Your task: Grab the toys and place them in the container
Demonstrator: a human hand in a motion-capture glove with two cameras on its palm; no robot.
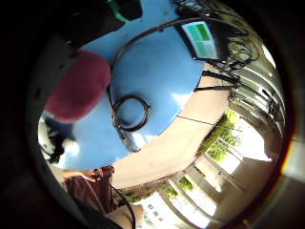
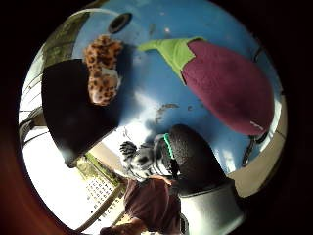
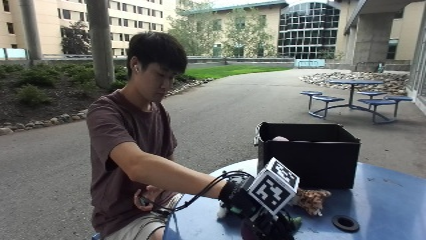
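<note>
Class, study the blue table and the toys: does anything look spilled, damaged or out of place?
Nothing stands out. The eggplant plush, leopard toy and zebra toy lie intact on the blue table, outside the black container.

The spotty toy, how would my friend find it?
Look at the blue table, then the black box on it. The spotty toy lies against that box, orange-brown with dark leopard spots, unlike the purple eggplant toy or the striped zebra toy.
</note>
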